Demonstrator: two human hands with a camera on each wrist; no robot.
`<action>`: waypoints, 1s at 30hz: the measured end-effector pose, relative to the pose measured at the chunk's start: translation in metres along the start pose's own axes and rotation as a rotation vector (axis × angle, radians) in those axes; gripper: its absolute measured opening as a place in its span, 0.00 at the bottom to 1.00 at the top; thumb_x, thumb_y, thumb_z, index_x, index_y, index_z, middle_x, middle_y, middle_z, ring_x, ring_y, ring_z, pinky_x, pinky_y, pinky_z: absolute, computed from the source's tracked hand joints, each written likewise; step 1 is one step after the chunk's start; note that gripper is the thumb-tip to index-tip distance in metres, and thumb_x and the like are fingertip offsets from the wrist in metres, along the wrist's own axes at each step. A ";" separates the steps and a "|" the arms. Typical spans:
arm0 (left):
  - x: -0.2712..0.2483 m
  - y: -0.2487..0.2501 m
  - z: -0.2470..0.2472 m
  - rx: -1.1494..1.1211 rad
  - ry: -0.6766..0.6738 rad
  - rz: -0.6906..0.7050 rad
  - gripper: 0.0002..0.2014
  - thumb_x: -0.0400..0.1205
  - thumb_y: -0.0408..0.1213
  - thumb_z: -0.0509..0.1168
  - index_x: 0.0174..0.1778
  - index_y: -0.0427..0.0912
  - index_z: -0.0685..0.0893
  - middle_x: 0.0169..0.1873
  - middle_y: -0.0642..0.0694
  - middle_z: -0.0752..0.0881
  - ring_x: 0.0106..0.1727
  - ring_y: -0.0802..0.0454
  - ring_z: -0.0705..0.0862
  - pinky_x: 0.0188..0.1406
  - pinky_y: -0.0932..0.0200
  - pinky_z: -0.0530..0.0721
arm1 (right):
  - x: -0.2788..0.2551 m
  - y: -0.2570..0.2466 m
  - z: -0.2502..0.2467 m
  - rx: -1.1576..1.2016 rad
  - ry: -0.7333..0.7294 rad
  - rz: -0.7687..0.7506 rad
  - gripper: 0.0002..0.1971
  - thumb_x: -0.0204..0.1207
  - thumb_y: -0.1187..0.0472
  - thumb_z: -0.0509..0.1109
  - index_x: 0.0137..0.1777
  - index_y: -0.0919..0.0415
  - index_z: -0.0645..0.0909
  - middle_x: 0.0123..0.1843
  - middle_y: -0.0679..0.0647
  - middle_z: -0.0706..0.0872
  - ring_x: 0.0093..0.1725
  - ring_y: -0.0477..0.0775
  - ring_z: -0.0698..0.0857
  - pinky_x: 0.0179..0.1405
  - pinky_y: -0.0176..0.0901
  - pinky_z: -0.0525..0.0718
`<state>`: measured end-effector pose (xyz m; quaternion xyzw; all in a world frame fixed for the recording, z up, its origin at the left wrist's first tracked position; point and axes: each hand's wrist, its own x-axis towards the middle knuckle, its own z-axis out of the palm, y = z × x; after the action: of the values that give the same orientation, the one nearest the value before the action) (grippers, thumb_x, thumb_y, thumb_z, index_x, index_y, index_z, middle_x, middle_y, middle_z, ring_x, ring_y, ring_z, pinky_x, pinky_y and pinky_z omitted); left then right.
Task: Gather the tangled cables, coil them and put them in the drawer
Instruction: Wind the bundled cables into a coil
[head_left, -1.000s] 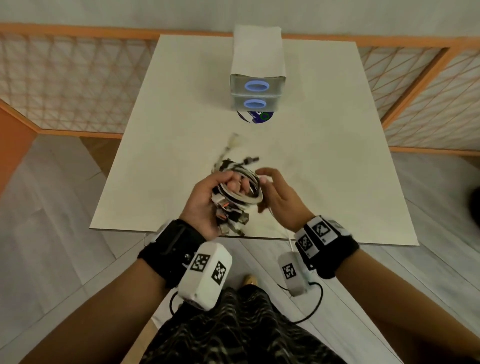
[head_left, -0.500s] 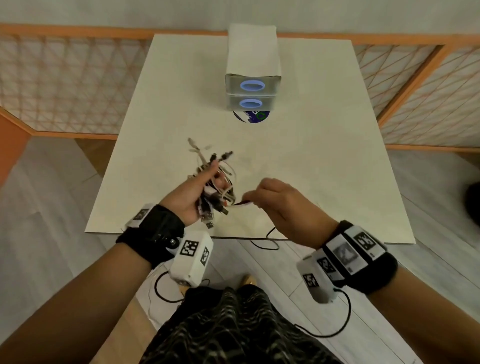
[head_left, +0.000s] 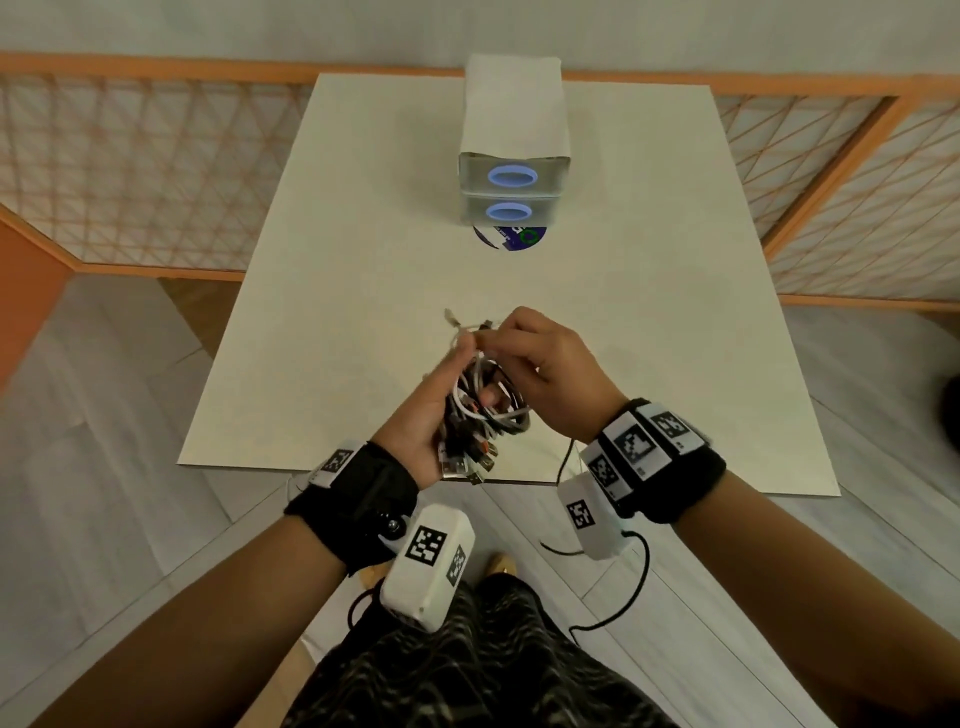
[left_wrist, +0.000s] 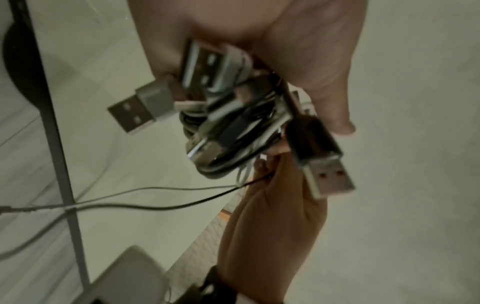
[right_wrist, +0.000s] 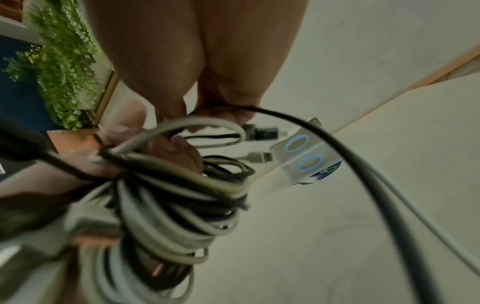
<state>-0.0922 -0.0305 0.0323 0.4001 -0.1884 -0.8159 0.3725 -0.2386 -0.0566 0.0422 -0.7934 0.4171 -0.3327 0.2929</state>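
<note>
The desk (head_left: 322, 291) lies wide and bare around both hands, leaving free room out to the closed drawer unit (head_left: 511, 195) at its far end. Over the near edge, the left hand (head_left: 423, 415) has its grip curled round the cables (head_left: 485, 400), plugs dangling below. The right hand (head_left: 550, 374) pinches the loose ends at the bundle's far side. Tucking those ends under a loop while the left keeps firm should stop the coil springing apart.
</note>
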 end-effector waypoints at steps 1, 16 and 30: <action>0.004 0.002 -0.007 -0.007 0.021 0.001 0.24 0.71 0.63 0.66 0.48 0.45 0.84 0.34 0.47 0.80 0.35 0.51 0.81 0.40 0.57 0.80 | -0.002 -0.003 -0.001 -0.005 0.074 -0.013 0.14 0.79 0.68 0.60 0.58 0.63 0.85 0.41 0.56 0.77 0.38 0.43 0.75 0.42 0.22 0.71; -0.010 0.047 -0.035 -0.125 0.158 0.163 0.08 0.77 0.43 0.63 0.34 0.44 0.75 0.13 0.53 0.70 0.29 0.59 0.82 0.19 0.69 0.79 | -0.089 0.072 -0.010 -0.254 -0.025 0.437 0.16 0.78 0.72 0.63 0.63 0.61 0.82 0.48 0.57 0.82 0.51 0.48 0.82 0.51 0.39 0.76; -0.010 0.028 -0.002 0.476 0.041 -0.084 0.13 0.75 0.36 0.68 0.25 0.40 0.79 0.22 0.47 0.76 0.22 0.53 0.75 0.29 0.59 0.77 | -0.030 -0.020 0.005 -0.585 -0.079 0.050 0.57 0.60 0.37 0.72 0.81 0.54 0.41 0.84 0.64 0.49 0.83 0.69 0.46 0.76 0.77 0.54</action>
<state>-0.0736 -0.0412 0.0531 0.5004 -0.3508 -0.7552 0.2371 -0.2384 -0.0202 0.0461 -0.8459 0.5031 -0.1599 0.0758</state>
